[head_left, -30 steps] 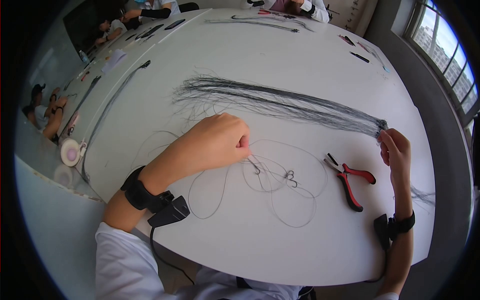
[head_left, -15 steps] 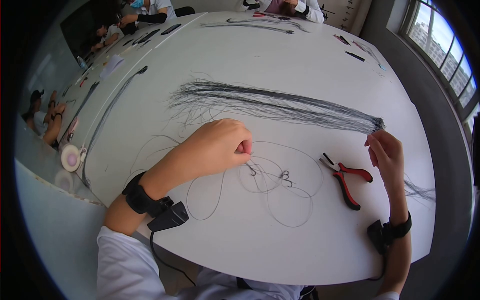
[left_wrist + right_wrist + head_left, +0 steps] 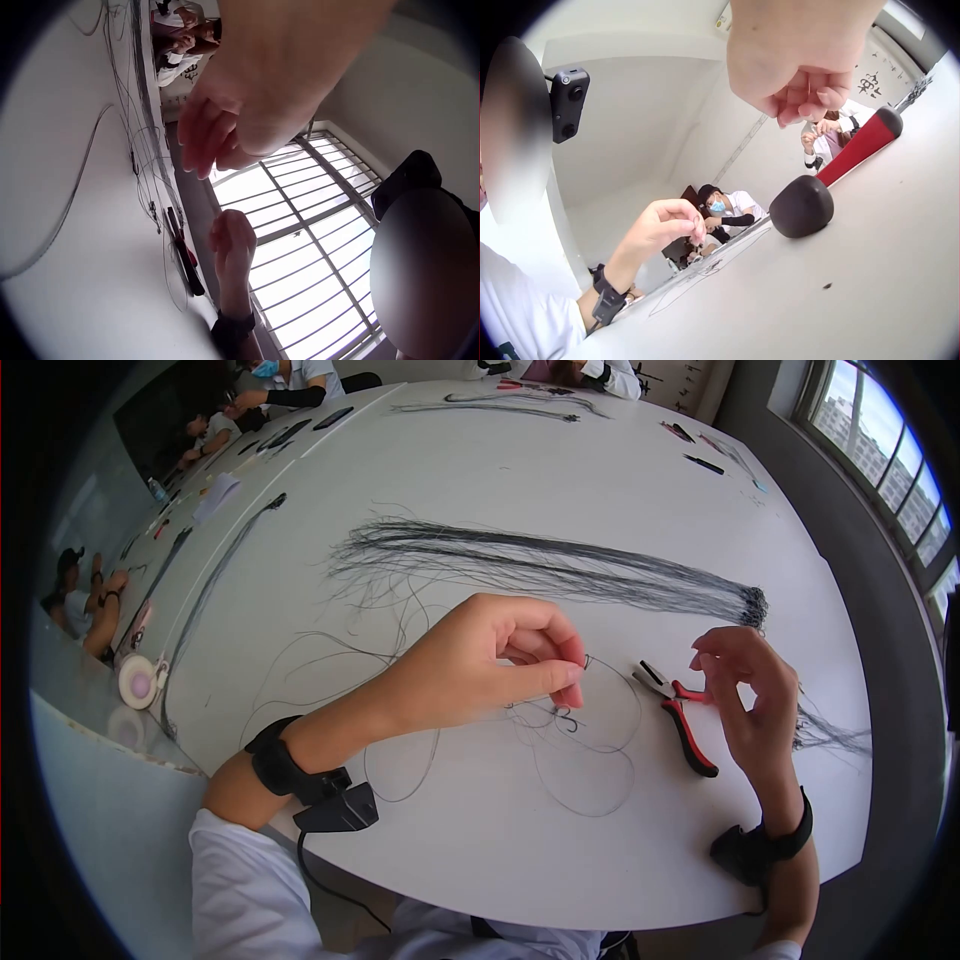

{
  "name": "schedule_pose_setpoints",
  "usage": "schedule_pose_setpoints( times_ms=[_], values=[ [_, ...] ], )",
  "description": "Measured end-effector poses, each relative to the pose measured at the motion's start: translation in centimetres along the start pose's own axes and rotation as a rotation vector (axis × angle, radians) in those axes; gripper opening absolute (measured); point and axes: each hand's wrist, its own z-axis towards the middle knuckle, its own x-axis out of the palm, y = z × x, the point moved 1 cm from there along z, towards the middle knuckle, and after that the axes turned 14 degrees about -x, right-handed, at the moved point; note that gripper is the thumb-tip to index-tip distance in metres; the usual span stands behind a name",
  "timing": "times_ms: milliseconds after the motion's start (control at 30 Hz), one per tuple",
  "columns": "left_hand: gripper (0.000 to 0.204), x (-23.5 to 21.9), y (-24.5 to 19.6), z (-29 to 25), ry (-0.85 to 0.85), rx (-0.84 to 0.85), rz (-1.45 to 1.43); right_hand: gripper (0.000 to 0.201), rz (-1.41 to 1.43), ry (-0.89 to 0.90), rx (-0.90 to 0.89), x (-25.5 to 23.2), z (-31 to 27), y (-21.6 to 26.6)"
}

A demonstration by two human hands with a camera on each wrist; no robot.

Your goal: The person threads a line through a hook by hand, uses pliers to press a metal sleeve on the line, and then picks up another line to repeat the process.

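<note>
Across the whole foreground spreads the white worktop (image 3: 480, 860), which I read as the carrier for every item below. The window (image 3: 880, 450), barred, stands beyond its right side.

Main bundle (image 3: 520, 544): dark, fine strands, laid lengthwise on the worktop beyond both hands. Its gathered end lies to the right, just past the right hand; its loose end fans out to the left. A second bundle (image 3: 225, 555), narrower, lies well apart on the left. A tuft of strands (image 3: 835, 734) shows beside the right wrist.

Looped line (image 3: 631, 770): a thin dark strand in several open loops, located on the worktop between and below the hands. Part of it rises to the left fingertips.

Left hand (image 3: 500, 665): raised over the loops, thumb against the bent fingers. I register it as pinching the looped line — a short dark end shows at the fingertips.

Right hand (image 3: 750, 700): raised, fingers bent, thumb near the index finger. I cannot tell whether it grasps a fine strand or nothing; it is apart from the main bundle.

Pliers (image 3: 689, 742): red and black handles, jaws pointing away and to the left, set between the hands. One handle passes behind the right fingers in the head view.

Black tool (image 3: 704, 464): slim, near the far right edge.

Small hooks (image 3: 568, 724): dark, curved, resting among the loops — just below the left fingertips.
</note>
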Motion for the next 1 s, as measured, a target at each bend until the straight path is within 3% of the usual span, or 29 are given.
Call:
schedule_pose_setpoints(
  times_ms=[267, 500, 1000],
  values=[
    [0.015, 2.1, 0.6, 1.4, 0.252, -0.218, -0.246, 0.037, -0.039, 0.159, -0.279, 1.8, 0.4, 3.1],
    [0.016, 2.6, 0.7, 1.6, 0.293, -0.25, -0.245, 0.023, -0.102, 0.202, -0.325, 1.8, 0.0, 2.8],
    [0.015, 2.9, 0.8, 1.3, 0.222, -0.314, -0.131, 0.017, 0.152, 0.204, -0.049, 2.2, -1.1, 2.1]
  ],
)
